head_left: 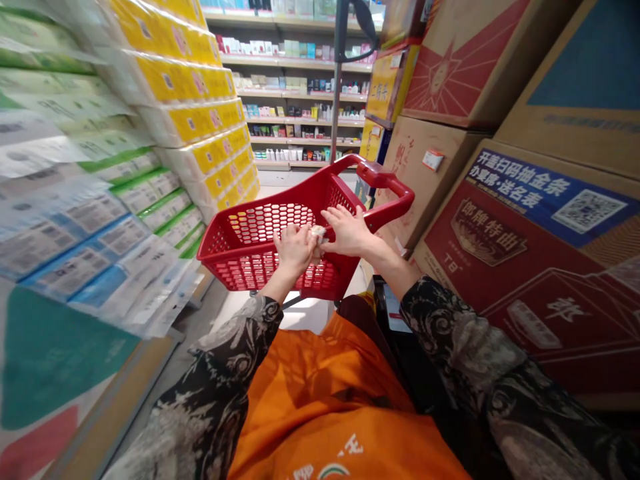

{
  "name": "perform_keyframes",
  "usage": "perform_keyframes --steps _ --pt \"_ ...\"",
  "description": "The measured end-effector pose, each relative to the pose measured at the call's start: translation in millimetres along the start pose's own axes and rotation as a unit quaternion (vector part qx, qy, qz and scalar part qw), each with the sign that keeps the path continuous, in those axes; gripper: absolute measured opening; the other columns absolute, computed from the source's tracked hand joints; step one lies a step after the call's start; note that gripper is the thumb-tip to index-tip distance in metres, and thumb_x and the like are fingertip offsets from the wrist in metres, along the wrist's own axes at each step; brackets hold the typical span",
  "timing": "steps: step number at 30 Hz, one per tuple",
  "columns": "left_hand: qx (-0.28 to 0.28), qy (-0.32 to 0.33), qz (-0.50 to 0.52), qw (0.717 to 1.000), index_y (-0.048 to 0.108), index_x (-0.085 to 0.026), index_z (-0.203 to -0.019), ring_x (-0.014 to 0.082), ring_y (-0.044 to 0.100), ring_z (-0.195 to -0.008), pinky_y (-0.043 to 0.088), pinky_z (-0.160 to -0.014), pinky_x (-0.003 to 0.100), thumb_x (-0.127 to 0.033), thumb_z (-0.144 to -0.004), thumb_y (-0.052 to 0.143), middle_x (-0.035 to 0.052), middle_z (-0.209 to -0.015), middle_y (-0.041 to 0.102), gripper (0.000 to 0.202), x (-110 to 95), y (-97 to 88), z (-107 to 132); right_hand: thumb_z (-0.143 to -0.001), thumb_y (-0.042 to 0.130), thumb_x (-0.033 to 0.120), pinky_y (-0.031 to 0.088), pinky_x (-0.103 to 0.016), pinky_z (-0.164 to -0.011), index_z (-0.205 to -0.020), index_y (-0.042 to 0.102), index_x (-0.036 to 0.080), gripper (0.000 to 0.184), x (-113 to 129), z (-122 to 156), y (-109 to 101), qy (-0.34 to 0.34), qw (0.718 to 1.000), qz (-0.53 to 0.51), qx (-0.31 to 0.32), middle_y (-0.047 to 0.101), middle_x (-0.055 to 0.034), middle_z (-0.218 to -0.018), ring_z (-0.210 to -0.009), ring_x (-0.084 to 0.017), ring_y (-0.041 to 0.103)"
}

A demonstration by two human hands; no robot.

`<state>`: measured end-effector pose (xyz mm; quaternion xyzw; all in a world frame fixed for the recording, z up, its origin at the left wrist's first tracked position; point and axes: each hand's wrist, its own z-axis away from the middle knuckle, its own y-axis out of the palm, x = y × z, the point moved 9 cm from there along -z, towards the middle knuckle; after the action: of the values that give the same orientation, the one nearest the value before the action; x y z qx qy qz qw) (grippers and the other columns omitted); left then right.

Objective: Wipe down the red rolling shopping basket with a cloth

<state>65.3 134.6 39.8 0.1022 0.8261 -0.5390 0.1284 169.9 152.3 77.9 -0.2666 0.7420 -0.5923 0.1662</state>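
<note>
A red plastic shopping basket (255,255) with perforated walls and a thick handle (395,200) stands in front of me. Over its near rim, my left hand (293,250) is curled against a small crumpled whitish-beige wad (317,241), which looks like cloth or paper. My right hand (347,232) is beside it, fingers stretched toward the basket's inside near the handle end. Its thumb side is close to the wad; whether it touches is unclear. The wad lies between the two hands, partly covered by the left fingers.
Yellow-wrapped packs (200,113) and green and blue packs (100,220) are stacked at left. Large cartons (500,267) line the right side closely. A grey metal pole (335,113) rises behind the basket, before stocked shelves (295,93). A screen device (397,310) is beside my right forearm.
</note>
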Motion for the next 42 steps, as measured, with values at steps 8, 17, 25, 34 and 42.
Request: perform_keyframes --steps 8,17,25,34,42 --pt "0.020 -0.023 -0.044 0.999 0.052 -0.024 -0.122 0.0254 0.048 -0.114 0.010 -0.109 0.058 -0.035 -0.089 0.030 0.0053 -0.124 0.057 0.040 62.1 -10.8 12.4 -0.088 0.046 0.022 0.009 -0.068 -0.103 -0.109 0.059 0.016 0.026 -58.1 18.2 -35.5 0.079 0.995 0.036 -0.053 0.061 -0.0115 -0.113 -0.117 -0.030 0.046" --pt "-0.015 -0.051 -0.044 0.998 0.052 -0.024 -0.121 0.0257 0.043 -0.119 0.015 -0.108 0.058 -0.036 -0.087 0.030 0.0068 -0.130 0.053 0.042 62.1 -10.5 10.6 -0.088 0.041 0.018 0.006 -0.063 -0.106 -0.109 0.059 0.017 0.029 -40.0 18.5 -33.7 0.050 0.997 0.020 -0.055 0.062 -0.0098 -0.112 -0.112 -0.027 0.050" --pt "0.014 -0.044 -0.047 0.998 0.053 -0.023 -0.117 0.0251 0.050 -0.112 0.022 -0.106 0.055 -0.022 -0.079 0.038 0.0078 -0.120 0.058 0.040 46.1 -1.1 -0.7 -0.085 0.044 0.016 0.014 -0.055 -0.108 -0.111 0.059 0.015 0.030 -29.9 22.8 -21.9 0.017 0.997 0.012 -0.068 0.060 -0.0100 -0.118 -0.119 -0.026 0.045" --pt "-0.066 -0.100 -0.063 0.991 0.054 -0.011 -0.117 0.0283 0.045 -0.119 0.032 -0.102 0.044 -0.017 -0.073 0.043 0.0160 -0.125 0.053 0.046 129.6 -15.5 9.5 -0.087 0.045 0.020 0.017 -0.057 -0.105 -0.112 0.059 0.018 0.029 -28.1 25.2 -25.2 0.010 0.998 0.020 -0.062 0.060 -0.0095 -0.117 -0.116 -0.026 0.047" --pt "-0.054 -0.038 -0.014 0.998 0.054 -0.024 -0.119 0.0261 0.037 -0.127 0.012 -0.109 0.059 -0.044 -0.088 0.034 0.0077 -0.133 0.051 0.042 26.4 7.7 4.2 -0.086 0.044 0.019 0.015 -0.056 -0.107 -0.113 0.059 0.017 0.030 -26.5 32.0 -24.9 0.010 0.997 0.031 -0.076 0.058 -0.0109 -0.123 -0.124 -0.028 0.041"
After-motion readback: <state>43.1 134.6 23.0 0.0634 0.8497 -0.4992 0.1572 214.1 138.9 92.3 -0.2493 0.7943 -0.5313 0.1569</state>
